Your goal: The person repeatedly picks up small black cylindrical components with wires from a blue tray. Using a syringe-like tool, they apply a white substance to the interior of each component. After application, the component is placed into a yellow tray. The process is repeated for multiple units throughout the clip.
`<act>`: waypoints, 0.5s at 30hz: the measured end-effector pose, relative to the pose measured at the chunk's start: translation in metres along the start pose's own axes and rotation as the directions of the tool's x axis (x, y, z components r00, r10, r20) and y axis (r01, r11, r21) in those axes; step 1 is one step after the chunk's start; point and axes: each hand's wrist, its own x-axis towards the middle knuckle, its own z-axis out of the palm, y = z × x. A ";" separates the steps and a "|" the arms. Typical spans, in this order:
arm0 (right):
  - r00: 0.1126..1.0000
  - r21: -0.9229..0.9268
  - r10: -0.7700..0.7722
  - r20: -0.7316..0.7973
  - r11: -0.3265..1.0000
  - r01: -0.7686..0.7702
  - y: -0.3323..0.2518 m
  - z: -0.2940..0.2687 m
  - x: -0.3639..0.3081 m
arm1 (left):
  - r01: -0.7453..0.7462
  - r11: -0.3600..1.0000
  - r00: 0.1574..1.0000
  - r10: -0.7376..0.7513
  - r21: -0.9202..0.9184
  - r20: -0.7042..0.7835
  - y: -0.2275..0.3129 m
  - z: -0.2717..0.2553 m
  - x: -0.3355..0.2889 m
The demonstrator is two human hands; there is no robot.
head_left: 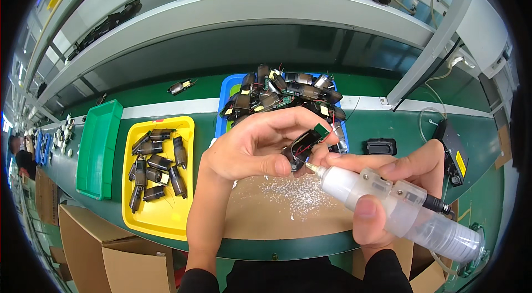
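The left hand (249, 146) is curled, a dark housing (302, 146) with a green circuit board (320, 130) and red wires being pinched between fingers and thumb above a speckled brown sheet (244, 226). By the right hand (407, 166), wrapped partway round, a translucent syringe dispenser (402, 213) is gripped; its nozzle is pointed at the housing's lower end, though contact cannot be told. On the green surface (249, 248), similar parts are held in a yellow tray (158, 231) at left and heaped in a blue tray (228, 81) behind.
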 end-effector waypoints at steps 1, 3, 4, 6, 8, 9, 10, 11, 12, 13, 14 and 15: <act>1.000 0.007 0.022 -0.016 1.000 -0.022 0.001 0.003 0.000 | 0.003 1.000 1.000 -0.003 -0.002 -0.027 0.001 -0.001 -0.004; 0.992 0.011 0.100 -0.074 0.995 -0.099 -0.002 0.011 -0.002 | 0.008 1.000 0.996 -0.008 -0.002 -0.091 0.006 -0.003 -0.016; 0.986 -0.020 0.123 -0.116 0.992 -0.126 -0.005 0.012 -0.001 | -0.023 0.997 0.988 0.033 0.069 -0.150 0.007 -0.007 -0.018; 0.962 -0.085 0.155 -0.226 0.980 -0.178 -0.012 0.005 0.001 | 0.045 0.931 0.974 0.039 0.363 -0.222 0.021 -0.017 -0.023; 0.958 -0.137 0.093 -0.272 0.981 -0.134 -0.008 0.002 0.003 | 0.317 0.645 0.902 0.022 0.695 -0.432 0.051 -0.024 -0.050; 0.961 -0.163 0.047 -0.272 0.982 -0.095 -0.004 0.004 0.006 | 0.497 0.443 0.810 0.071 0.746 -0.582 0.061 -0.022 -0.071; 0.960 -0.211 -0.001 -0.280 0.976 -0.060 -0.005 0.000 0.007 | 0.583 0.276 0.762 0.141 0.764 -0.632 0.065 -0.030 -0.089; 0.961 -0.239 -0.031 -0.276 0.970 -0.037 -0.005 -0.001 0.009 | 0.668 0.097 0.706 0.229 0.738 -0.670 0.067 -0.040 -0.111; 0.960 -0.261 -0.052 -0.274 0.965 -0.022 -0.004 -0.002 0.010 | 0.782 0.019 0.600 0.251 0.623 -0.760 0.067 -0.046 -0.129; 0.961 -0.288 -0.063 -0.271 0.957 -0.019 -0.003 -0.005 0.012 | 0.870 -0.052 0.483 0.281 0.490 -0.829 0.066 -0.055 -0.143; 0.961 -0.299 -0.068 -0.267 0.954 -0.016 -0.002 -0.006 0.012 | 0.894 -0.096 0.445 0.282 0.437 -0.850 0.067 -0.071 -0.156; 0.961 -0.301 -0.073 -0.267 0.954 -0.011 -0.002 -0.007 0.013 | 0.914 -0.137 0.405 0.289 0.382 -0.867 0.067 -0.091 -0.167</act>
